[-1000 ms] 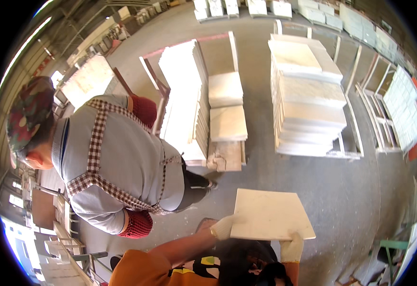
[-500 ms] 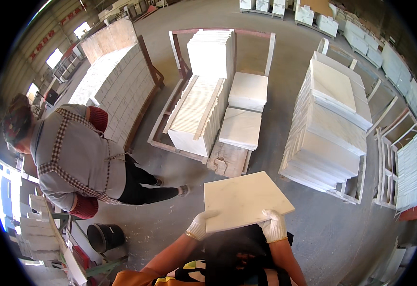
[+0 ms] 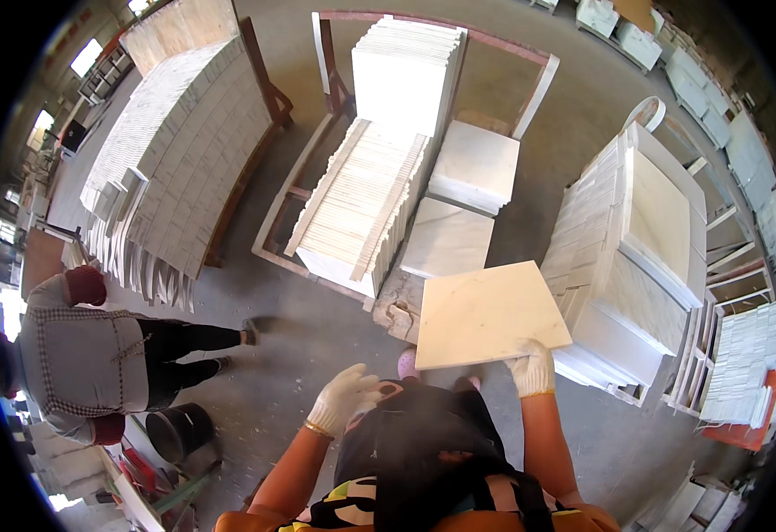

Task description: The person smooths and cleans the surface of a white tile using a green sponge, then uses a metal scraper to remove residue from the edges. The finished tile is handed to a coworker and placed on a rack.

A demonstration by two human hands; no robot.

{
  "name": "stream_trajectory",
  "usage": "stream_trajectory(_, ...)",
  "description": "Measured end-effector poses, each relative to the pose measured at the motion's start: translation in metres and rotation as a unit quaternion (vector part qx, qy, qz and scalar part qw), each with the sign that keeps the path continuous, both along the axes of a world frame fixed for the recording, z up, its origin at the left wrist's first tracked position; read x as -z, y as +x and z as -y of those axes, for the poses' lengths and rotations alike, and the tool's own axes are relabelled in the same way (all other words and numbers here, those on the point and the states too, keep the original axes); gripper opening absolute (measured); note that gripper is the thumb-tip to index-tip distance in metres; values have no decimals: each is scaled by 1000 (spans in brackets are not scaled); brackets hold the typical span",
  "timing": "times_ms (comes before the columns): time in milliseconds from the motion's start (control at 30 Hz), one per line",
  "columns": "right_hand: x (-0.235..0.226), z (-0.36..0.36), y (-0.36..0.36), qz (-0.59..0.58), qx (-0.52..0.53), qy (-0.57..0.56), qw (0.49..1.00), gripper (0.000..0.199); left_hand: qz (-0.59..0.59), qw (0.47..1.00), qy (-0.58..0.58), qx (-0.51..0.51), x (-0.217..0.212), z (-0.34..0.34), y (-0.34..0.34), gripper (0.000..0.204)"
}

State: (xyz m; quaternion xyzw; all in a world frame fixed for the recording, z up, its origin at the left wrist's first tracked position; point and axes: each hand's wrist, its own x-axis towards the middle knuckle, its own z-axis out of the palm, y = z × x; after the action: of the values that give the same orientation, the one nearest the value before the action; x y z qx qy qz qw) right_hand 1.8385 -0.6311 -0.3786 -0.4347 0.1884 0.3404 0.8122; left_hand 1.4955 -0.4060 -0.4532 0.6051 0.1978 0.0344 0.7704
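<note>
A pale cream-white stone tile (image 3: 492,315) is held out in front of me, tilted over the near end of a pallet. My right hand (image 3: 532,367), in a white knit glove, grips its near right corner, with the thumb on top and the other fingers hidden below. To the left of the tile, and apart from it, my gloved left hand (image 3: 345,396) is open and holds nothing. Just beyond the tile, two low stacks of similar tiles, a nearer stack (image 3: 447,238) and a farther stack (image 3: 475,164), lie flat on the pallet.
Upright tiles (image 3: 352,208) with wooden strips across them fill the pallet's left side, inside a metal frame (image 3: 268,222). Large tile stacks stand at left (image 3: 188,133) and right (image 3: 623,328). A co-worker (image 3: 86,355) and a black bucket (image 3: 180,432) are at lower left.
My left hand has let go of the tile and drawn back to the left. My right hand still holds it, now farther right and closer to the pallet. The co-worker appears farther left and lower.
</note>
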Motion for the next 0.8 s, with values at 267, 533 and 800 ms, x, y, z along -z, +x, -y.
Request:
stream_trajectory(267, 17, -67, 155, 13, -17, 8, 1000, 57, -198, 836, -296, -418, -69, 13, -13, 55)
stream_trajectory(533, 60, -172, 319, -3, -1, 71, 997, 52, -294, 783, -256, -485, -105, 55, 48, 55)
stream_trajectory(800, 146, -287, 448, -51, 38, 128, 990, 47, -449, 815, -104, -350, -169, 73, 154, 42)
